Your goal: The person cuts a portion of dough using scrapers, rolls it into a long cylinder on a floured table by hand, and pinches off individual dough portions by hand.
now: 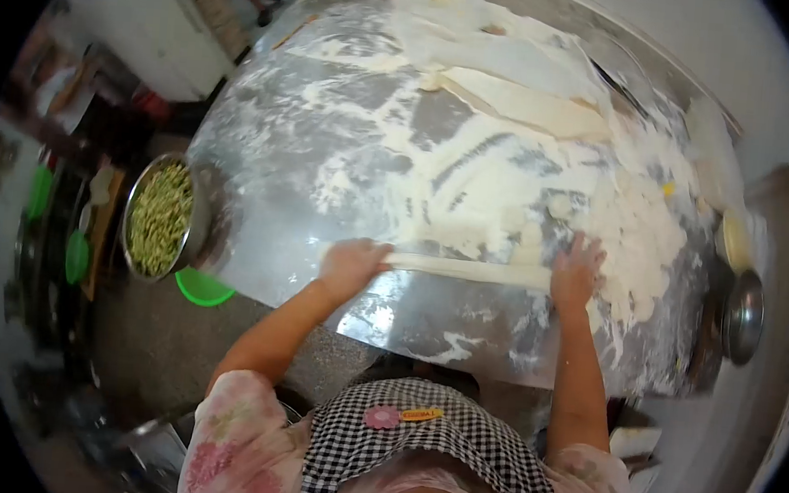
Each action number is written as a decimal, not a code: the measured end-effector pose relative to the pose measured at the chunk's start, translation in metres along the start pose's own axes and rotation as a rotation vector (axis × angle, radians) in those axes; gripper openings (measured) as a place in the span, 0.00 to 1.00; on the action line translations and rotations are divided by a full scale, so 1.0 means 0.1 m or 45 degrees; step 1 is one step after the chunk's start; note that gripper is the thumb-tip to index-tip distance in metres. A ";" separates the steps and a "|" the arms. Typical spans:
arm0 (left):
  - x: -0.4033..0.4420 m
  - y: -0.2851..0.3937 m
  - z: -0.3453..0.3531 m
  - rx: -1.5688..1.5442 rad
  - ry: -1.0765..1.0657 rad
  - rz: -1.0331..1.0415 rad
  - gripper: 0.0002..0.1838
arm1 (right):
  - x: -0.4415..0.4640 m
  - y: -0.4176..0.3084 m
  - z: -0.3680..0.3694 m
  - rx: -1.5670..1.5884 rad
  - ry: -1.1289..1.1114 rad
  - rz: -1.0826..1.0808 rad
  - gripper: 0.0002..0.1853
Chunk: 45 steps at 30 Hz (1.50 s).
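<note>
A long pale roll of dough lies left to right along the near part of the floured metal table. Its left end is in my left hand, whose fingers are closed round it. My right hand rests at the other end, fingers stretched out and spread on the dough and flour. The palm hides that tip. Just beyond the roll sits a small dough piece, and a small round lump lies near my right fingertips.
A metal bowl of chopped green filling stands at the table's left edge. A large folded dough sheet lies at the back under a translucent plastic sheet. Loose flour is heaped right. A metal bowl sits beyond the right edge.
</note>
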<state>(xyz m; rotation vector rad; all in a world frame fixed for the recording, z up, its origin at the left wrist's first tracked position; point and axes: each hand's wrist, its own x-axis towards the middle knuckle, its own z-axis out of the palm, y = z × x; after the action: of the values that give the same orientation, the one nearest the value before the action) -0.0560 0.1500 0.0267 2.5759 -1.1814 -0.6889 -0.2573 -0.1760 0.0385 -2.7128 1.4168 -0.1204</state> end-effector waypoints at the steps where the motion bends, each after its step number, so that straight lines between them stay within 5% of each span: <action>1: 0.00 0.01 0.02 0.149 0.166 0.068 0.24 | -0.08 0.04 0.01 -0.045 -0.025 -0.081 0.33; 3: -0.10 0.11 0.21 0.395 0.468 0.244 0.26 | -0.45 0.18 0.04 -0.152 -0.122 -0.211 0.32; 5: -0.11 0.77 0.40 0.263 0.306 0.582 0.30 | -0.96 0.41 0.16 -0.114 0.175 -0.495 0.34; 8: -0.05 1.81 0.65 0.202 0.170 1.107 0.38 | -1.57 0.79 0.02 0.043 -0.074 -0.552 0.38; 10: -0.02 2.00 0.76 0.220 0.162 0.967 0.41 | -1.61 0.91 -0.05 -0.055 0.005 -0.679 0.41; 12: 0.18 1.80 0.92 0.183 0.395 0.921 0.38 | -1.26 0.92 0.06 0.046 -0.231 -0.592 0.36; 14: 0.44 1.66 1.02 0.062 0.226 0.759 0.35 | -1.01 1.11 0.24 0.334 0.088 -0.792 0.31; 17: 0.30 1.88 0.35 0.128 0.035 0.392 0.33 | -0.77 1.33 0.11 0.182 -0.112 -0.759 0.27; 20: 0.20 1.66 0.38 0.312 0.249 0.696 0.35 | -0.76 1.54 -0.10 0.267 -0.359 -0.623 0.27; 22: -0.15 1.70 0.48 0.343 0.427 0.637 0.40 | -1.03 1.32 -0.29 0.075 -0.184 -0.505 0.29; 24: -0.37 1.69 0.63 0.156 0.228 0.505 0.42 | -1.34 1.03 -0.37 0.204 -0.154 -0.560 0.34; 27: -0.09 1.69 0.51 0.278 0.282 0.561 0.39 | -1.32 0.74 -0.04 0.396 -0.223 -0.694 0.43; 28: 0.16 1.72 0.41 0.323 0.168 0.494 0.36 | -1.13 0.74 0.12 0.364 -0.021 -0.625 0.43; 33: 0.90 1.50 0.27 0.128 0.119 0.343 0.28 | 0.08 0.55 0.10 0.062 -0.026 -0.384 0.35; 36: 0.54 1.32 0.38 0.218 0.072 0.425 0.30 | -0.23 0.72 0.02 0.049 -0.097 -0.533 0.34; 38: 0.13 1.14 0.29 0.310 0.480 0.730 0.33 | -0.69 0.70 -0.04 -0.033 -0.151 -0.525 0.35; 41: -0.03 0.97 0.26 0.347 0.502 0.687 0.34 | -1.18 0.44 -0.09 0.034 -0.288 -0.608 0.36; 45: 0.43 0.82 0.35 0.165 -0.085 0.270 0.33 | -0.50 -0.07 0.05 -0.150 -0.380 -0.393 0.40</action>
<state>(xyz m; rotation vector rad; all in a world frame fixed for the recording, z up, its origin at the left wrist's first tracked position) -0.1029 0.0633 0.0147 2.4948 -1.5408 -0.6762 -0.2794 -0.1302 0.0324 -2.8705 0.9505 0.3461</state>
